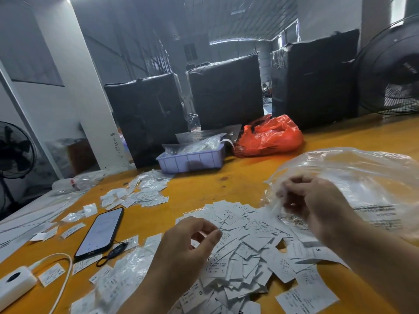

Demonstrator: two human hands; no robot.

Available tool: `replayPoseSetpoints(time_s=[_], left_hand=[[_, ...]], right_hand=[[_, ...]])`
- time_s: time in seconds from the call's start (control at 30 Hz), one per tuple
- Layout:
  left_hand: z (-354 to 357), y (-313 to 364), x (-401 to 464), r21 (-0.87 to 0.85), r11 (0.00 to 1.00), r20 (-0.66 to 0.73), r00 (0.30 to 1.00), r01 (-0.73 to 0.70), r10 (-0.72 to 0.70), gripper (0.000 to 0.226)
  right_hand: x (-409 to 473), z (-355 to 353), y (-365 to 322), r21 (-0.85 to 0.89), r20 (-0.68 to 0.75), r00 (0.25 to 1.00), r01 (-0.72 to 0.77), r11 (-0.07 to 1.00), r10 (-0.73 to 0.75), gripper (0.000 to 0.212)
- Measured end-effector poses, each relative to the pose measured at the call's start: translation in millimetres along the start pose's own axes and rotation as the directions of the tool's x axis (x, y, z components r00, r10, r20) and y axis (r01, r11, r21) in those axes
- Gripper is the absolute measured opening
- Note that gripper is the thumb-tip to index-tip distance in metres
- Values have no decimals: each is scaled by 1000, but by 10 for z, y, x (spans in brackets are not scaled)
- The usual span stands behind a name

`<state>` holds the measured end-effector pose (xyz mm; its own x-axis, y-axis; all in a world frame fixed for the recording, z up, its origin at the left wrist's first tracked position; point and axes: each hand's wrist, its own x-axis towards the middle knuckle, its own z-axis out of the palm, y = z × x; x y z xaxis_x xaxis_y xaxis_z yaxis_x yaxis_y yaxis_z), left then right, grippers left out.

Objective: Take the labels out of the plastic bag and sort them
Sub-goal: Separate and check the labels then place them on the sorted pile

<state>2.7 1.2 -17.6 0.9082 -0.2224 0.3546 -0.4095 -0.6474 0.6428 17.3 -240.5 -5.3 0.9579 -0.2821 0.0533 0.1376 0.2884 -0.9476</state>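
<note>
Right hand pinches the clear plastic bag by its mouth, just right of the label pile. Left hand hovers over pile's left edge, fingers loosely curled, holding nothing.

Bare table between labels and tray; phone leftward.

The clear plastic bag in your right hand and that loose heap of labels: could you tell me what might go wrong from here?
1. The right hand grips the clear plastic bag over the label pile, so any labels inside might spill unsorted.
2. The fan beside the table could scatter them.
3. Strays may slide under the phone.
</note>
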Motion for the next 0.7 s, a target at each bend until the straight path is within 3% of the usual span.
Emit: replayPoseSetpoints(time_s=[0.1, 0.17, 0.23, 0.43, 0.6, 0.7], left_hand=[[30, 73, 7, -257, 959, 132, 988, 117, -85, 44], [43, 129, 5, -412, 884, 247, 961, 220, -124, 47], [45, 158, -6, -469, 852, 304, 948, 235, -95, 37], [-8, 147, -5, -541, 819, 259, 964, 194, -58, 29], [13, 148, -9, -529, 830, 191, 978, 178, -88, 8], [22, 126, -10, -509, 844, 155, 982, 170, -104, 8]], right_hand=[[-200, 198, 66, 98, 340, 928, -200, 975, 156, 13], [-279, 269, 112, 119, 486, 862, -228, 966, 144, 7], [-305, 286, 149, 142, 574, 813, -212, 967, 94, 4], [-260, 246, 173, 143, 564, 826, -95, 985, -2, 7], [-228, 214, 182, 95, 615, 788, -106, 990, 26, 9], [-227, 212, 205, 67, 631, 774, -117, 991, 49, 6]])
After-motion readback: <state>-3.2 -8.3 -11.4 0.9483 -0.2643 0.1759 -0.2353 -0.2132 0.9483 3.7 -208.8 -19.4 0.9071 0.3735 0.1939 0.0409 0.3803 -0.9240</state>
